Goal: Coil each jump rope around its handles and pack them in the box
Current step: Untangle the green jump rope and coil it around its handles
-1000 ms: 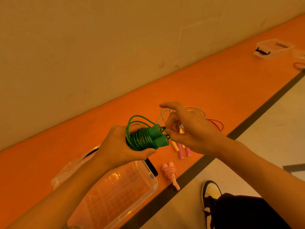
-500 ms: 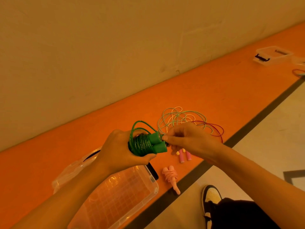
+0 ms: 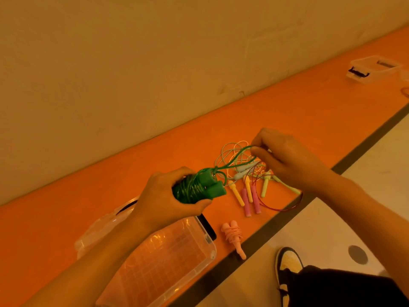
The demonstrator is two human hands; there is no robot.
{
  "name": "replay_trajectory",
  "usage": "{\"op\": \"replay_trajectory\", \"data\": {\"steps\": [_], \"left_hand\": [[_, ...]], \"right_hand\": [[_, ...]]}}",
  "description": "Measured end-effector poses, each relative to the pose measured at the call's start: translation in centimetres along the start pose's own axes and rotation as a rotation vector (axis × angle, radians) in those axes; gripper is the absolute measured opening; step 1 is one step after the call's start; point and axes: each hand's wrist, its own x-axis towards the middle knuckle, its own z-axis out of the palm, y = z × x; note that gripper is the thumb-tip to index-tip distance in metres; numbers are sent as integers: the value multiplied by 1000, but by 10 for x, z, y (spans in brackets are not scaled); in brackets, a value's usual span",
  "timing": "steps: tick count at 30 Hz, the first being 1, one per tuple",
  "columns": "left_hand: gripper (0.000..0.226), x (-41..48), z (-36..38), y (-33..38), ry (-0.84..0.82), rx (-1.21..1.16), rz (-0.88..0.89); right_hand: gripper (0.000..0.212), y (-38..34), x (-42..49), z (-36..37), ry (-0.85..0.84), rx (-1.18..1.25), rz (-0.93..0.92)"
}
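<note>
A green jump rope (image 3: 197, 188) is held above the orange counter (image 3: 276, 111), with its free end drawn out to the right.

The coiled bundle, both handles side by side with rope wound around them, is clamped in the grip of the left hand (image 3: 168, 200), just above the clear box (image 3: 208, 253). A loose loop of the green rope is pinched between thumb and fingers of the right hand (image 3: 287, 160), whose grip is closed on it, up and to the right of the bundle. Beneath that hand a tangle of uncoiled ropes (image 3: 250, 185) with yellow, pink and pale green handles is spread on the counter. A pink rope (image 3: 234, 238), already coiled, is laid just beside the box. A second clear box (image 3: 371, 68) is seen far off on the counter.
</note>
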Motion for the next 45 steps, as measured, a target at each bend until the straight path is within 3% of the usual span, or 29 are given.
{"op": "replay_trajectory", "data": {"steps": [8,16,19,23,30,34,41,45], "left_hand": [[42,6,6,-4,120,-52,-74],[46,-3,26,-5,243,-67,-242],[40,-15,29,-2,224,-53,-243],[46,-35,54,1,241,-166,-308],[37,-40,114,-1,262,-347,-360],[20,-42,155,-8,212,-485,-414],[35,-39,212,-30,-19,-635,-473],[48,-30,237,-53,-105,-528,-459]], "right_hand": [[14,-10,-1,16,10,471,372],[19,-15,-4,34,29,600,565],[23,-20,-6,32,78,595,596],[17,-32,-24,41,21,619,594],[48,-45,-78,99,46,740,577],[54,-36,-101,121,136,877,593],[64,15,-129,139,230,803,699],[64,47,-142,150,251,864,771]]}}
